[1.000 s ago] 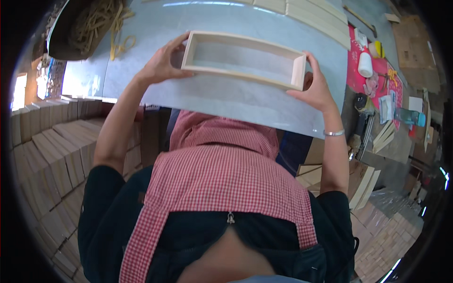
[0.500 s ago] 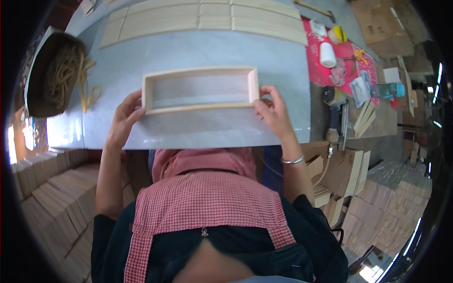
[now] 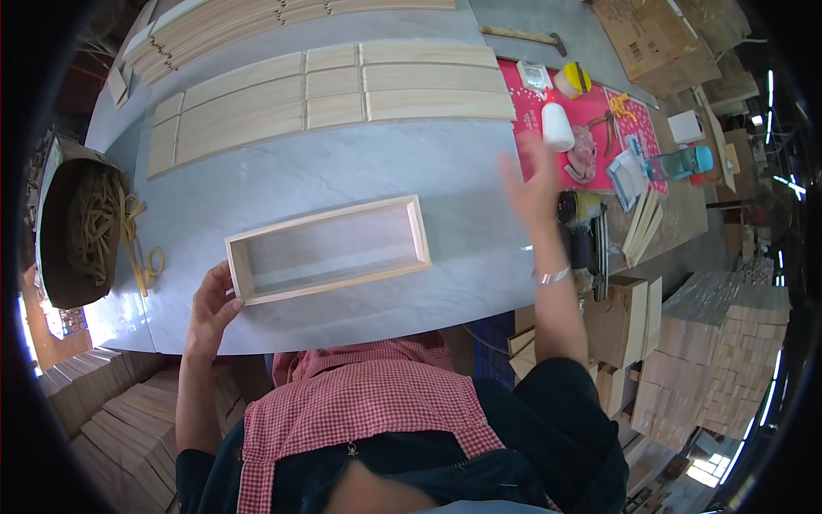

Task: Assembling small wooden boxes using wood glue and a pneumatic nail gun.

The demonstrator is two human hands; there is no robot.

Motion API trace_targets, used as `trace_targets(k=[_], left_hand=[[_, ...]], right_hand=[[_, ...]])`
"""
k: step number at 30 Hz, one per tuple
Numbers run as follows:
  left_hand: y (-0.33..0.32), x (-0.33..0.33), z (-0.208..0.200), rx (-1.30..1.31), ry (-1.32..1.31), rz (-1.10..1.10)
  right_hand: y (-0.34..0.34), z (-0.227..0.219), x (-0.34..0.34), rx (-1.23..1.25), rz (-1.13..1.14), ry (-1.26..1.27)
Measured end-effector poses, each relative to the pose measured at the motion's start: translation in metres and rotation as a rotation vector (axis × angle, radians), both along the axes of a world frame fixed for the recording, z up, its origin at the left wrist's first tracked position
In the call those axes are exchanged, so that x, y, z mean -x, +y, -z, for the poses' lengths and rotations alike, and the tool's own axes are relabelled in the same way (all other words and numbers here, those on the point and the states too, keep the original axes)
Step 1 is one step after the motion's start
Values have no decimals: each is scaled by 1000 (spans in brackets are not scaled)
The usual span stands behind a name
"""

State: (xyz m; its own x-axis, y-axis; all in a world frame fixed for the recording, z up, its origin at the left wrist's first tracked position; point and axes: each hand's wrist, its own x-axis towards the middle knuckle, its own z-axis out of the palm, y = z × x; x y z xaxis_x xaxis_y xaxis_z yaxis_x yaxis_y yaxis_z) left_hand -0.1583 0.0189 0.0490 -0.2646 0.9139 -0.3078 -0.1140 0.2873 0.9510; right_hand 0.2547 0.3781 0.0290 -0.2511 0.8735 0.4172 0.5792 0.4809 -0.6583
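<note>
A shallow rectangular wooden frame (image 3: 338, 281) lies slightly tilted on the grey marbled tabletop (image 3: 360, 176). At its near left corner my left hand (image 3: 211, 310) grips the wood between thumb and fingers. My right hand (image 3: 538, 190) is off the frame, over the table's right side, with its spread fingers blurred by motion and nothing seen in them. Just beyond those fingers stands or lies a white squeeze bottle (image 3: 558, 128) with a red top, on a red patterned sheet (image 3: 524, 92); a gap shows between hand and bottle.
Grooved wooden slats (image 3: 244, 103) lie across the table's far side. A box (image 3: 64, 291) of tan bands sits at the left. On the right are a hammer (image 3: 521, 35), yellow tape (image 3: 572, 80), pliers (image 3: 610, 128), a crumpled cloth (image 3: 581, 156) and a teal-capped bottle (image 3: 681, 164).
My right hand has let go of the frame and moved right and away from me. The frame now sits more slanted, with my left hand still on it. The view has shifted.
</note>
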Motion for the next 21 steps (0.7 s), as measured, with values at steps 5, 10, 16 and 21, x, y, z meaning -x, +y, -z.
trace_targets(k=[5, 10, 16, 21], left_hand=[[-3, -14, -4, -20, 62, -76], [-14, -30, 17, -121, 384, -112], [-15, -50, 44, -168, 779, -207], [-10, -52, 57, -123, 899, -284]], right_hand=[[115, -1, -42, 164, 702, -570], [117, 9, -49, 253, 691, -501], [22, -39, 10, 99, 383, 447], [-97, -49, 65, 212, 42, 641]])
